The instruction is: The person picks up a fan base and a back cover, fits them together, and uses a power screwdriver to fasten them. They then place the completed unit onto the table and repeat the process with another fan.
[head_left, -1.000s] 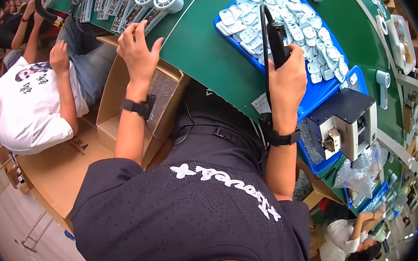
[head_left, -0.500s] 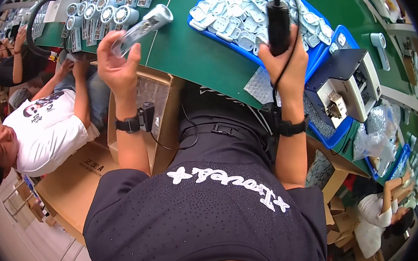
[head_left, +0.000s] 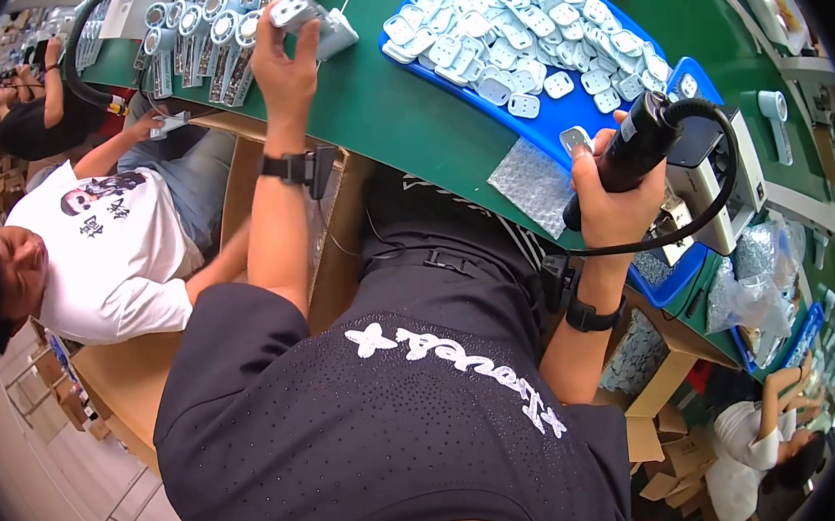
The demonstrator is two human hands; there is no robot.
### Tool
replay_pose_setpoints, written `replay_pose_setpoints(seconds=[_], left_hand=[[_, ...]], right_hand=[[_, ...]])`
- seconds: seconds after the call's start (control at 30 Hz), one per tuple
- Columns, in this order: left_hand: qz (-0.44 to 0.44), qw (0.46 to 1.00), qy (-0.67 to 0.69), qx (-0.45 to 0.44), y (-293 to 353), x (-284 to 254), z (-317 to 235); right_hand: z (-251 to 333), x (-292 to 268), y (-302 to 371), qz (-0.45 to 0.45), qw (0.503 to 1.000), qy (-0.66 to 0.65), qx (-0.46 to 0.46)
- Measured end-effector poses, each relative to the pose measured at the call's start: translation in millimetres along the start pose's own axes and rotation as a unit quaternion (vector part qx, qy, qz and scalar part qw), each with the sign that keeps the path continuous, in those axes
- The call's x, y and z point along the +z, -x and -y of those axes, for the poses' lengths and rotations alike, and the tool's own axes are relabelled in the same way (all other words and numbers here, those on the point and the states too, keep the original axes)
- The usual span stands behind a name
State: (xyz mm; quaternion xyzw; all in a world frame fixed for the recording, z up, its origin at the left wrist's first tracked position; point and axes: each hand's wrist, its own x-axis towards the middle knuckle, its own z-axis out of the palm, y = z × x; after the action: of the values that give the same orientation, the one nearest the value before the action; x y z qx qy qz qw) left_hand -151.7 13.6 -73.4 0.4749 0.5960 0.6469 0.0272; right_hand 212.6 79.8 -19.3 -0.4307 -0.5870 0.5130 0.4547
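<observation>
- The left hand (head_left: 287, 77), at the far left, has thumb and fingers clamped on a handheld fan (head_left: 296, 13), raised above the green worktable (head_left: 378, 114); one spotted end face is turned toward my camera.
- The right hand (head_left: 622, 209), at the near right, wraps its fingers around a black electric screwdriver (head_left: 633, 151) and also pinches a pale cover plate (head_left: 576, 140) by the thumb (two things in one grip).
- The screwdriver lies aslant, cable end toward the far right, working end toward the near left; its cable (head_left: 677, 239) loops across the wrist side of the hand.
- Between the hands and farther off, a blue tray (head_left: 547, 125) bears heaped plates; bubble wrap (head_left: 529, 187) lies just beside its near edge.
- Right of the tray stands what I take for a screw feeder (head_left: 707, 184) (partly hidden by hand and cable); more handheld fans (head_left: 205, 40) stand in rows at the far left.
- For good handling, I judge, the left fingers should grip firmly without covering the end face, while the right pinch holds the plate flat by its rim.
- I would let the screwdriver rest deep in the palm, tip away from the plate, cable loop clear of the feeder.
</observation>
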Motion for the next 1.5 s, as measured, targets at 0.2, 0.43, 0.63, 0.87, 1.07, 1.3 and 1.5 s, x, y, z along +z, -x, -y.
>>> replay_pose_setpoints(seconds=[0.2,0.43,0.63,0.87,1.07,1.3,1.5], left_hand=[[0.021,0.996,0.088,-0.016,-0.6,10.4,37.6],[0.040,0.981,0.144,-0.121,23.6,40.5,-14.6],[0.282,0.932,0.163,-0.161,81.9,91.8,-108.1],[0.428,0.895,0.120,0.021,107.9,147.9,-122.6],[0.498,0.859,0.112,0.043,116.1,167.7,-136.2],[0.478,0.857,0.167,0.095,125.5,180.7,-115.0],[0.481,0.855,0.155,0.115,112.5,179.1,-117.6]], right_hand=[[2.6,7.1,2.3,-0.006,1.000,-0.024,0.015],[20.9,12.5,5.4,-0.025,0.998,-0.051,-0.026],[32.0,0.2,16.2,-0.042,0.997,-0.066,-0.017],[31.9,-41.7,42.8,-0.071,0.995,0.071,-0.028],[28.8,-68.3,64.3,-0.048,0.995,0.079,0.037],[39.5,-69.8,58.6,-0.030,0.987,-0.071,0.140],[45.1,-62.2,58.2,-0.029,0.983,-0.075,0.163]])
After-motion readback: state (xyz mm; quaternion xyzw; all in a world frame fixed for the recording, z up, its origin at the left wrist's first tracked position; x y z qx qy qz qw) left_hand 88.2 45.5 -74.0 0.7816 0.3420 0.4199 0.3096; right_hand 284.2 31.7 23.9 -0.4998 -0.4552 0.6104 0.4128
